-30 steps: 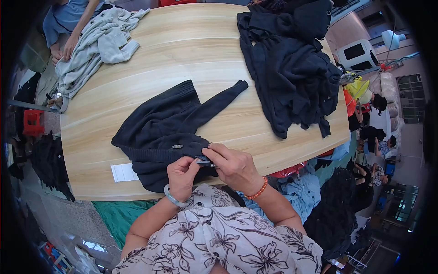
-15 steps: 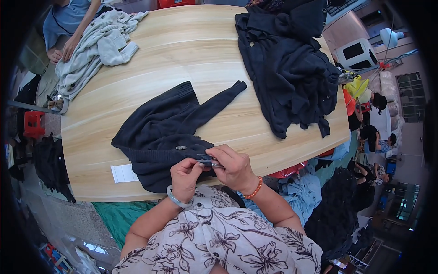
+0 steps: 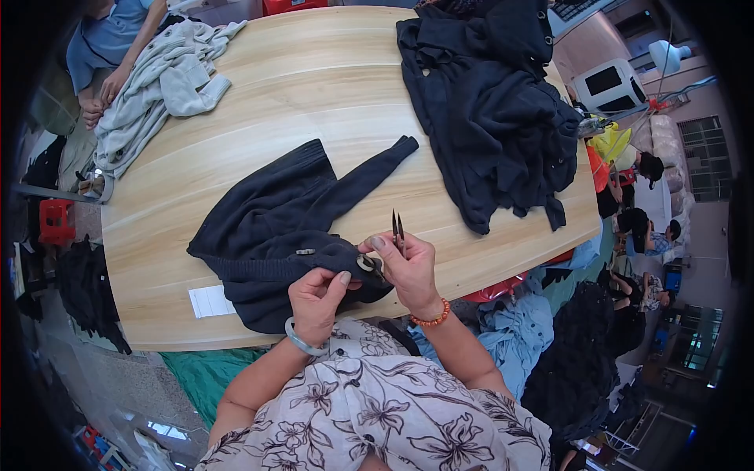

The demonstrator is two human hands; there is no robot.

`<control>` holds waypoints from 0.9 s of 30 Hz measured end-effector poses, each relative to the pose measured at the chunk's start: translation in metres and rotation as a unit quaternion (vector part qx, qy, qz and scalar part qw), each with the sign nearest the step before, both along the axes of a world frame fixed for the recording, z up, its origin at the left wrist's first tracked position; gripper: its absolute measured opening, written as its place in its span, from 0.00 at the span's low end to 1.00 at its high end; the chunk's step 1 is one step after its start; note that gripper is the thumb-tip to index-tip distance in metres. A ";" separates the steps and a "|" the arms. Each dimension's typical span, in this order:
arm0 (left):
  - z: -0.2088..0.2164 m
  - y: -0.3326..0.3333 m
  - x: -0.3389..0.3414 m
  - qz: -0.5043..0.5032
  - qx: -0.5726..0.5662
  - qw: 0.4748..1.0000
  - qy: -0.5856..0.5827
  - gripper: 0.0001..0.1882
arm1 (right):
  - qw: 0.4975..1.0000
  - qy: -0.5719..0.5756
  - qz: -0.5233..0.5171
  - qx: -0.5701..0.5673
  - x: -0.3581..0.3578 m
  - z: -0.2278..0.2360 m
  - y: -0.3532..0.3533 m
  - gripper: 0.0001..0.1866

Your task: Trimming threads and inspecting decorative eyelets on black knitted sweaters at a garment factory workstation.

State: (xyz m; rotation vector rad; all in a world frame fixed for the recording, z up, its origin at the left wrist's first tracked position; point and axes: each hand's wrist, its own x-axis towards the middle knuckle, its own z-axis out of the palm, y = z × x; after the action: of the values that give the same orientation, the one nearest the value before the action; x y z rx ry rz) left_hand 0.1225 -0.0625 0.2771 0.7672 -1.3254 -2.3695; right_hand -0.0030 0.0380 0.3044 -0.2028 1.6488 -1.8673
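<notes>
Left hand (image 3: pixel 316 304) pinches the dark knitted garment (image 3: pixel 271 224).
Right hand (image 3: pixel 414 276) holds small snips (image 3: pixel 395 224) — blades slightly apart; the garment lies rumpled, one sleeve (image 3: pixel 367 177) stretched out.

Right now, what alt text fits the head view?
A person's left hand pinches a dark garment on a table while the right hand holds what look like snips, tips pointing away. A dark clothes pile lies right; at upper left, a co-worker's hands are at a pale garment.
</notes>
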 end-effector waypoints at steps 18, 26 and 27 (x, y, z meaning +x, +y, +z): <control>-0.011 -0.014 0.003 -0.015 0.099 0.993 0.068 0.10 | 0.962 0.223 0.156 -0.010 0.005 -0.005 0.009 0.14; -0.011 -0.025 0.003 -0.030 0.196 0.978 0.065 0.08 | 0.938 0.306 0.159 0.032 0.003 -0.002 0.004 0.06; -0.004 -0.027 0.000 -0.016 0.195 0.979 0.065 0.07 | 0.941 0.296 0.152 0.058 0.003 -0.005 0.003 0.05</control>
State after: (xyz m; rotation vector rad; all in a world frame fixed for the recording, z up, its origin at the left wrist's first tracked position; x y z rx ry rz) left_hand 0.1221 -0.0899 0.2733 0.6777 -0.8358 -2.6920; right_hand 0.0000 0.0414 0.2997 -0.9923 1.9648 -1.5468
